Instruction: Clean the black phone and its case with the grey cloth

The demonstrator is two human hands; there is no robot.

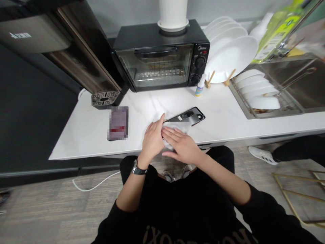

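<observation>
Between my hands, by the counter's front edge, is a white tissue (183, 126). My right hand (184, 144) presses on it with long fingers, their tips meeting the palm side of my left hand. My left hand (153, 137) rests beside it with the thumb raised and apart; its other fingers are partly turned from view. A dark, flat phone-like item (193, 116) with a round silver camera area lies on the counter just beyond the tissue. Its near left end is covered by the tissue and close to my left thumb.
A pixelated flat item (118, 122) lies left of my hands. Behind stand a toaster oven (154, 64), a small spray bottle (200, 86) and racked white plates (231, 56). A drinks machine (83, 51) is at left, a sink (299, 81) with dishes at right. Another person's shoe (262, 155) shows below.
</observation>
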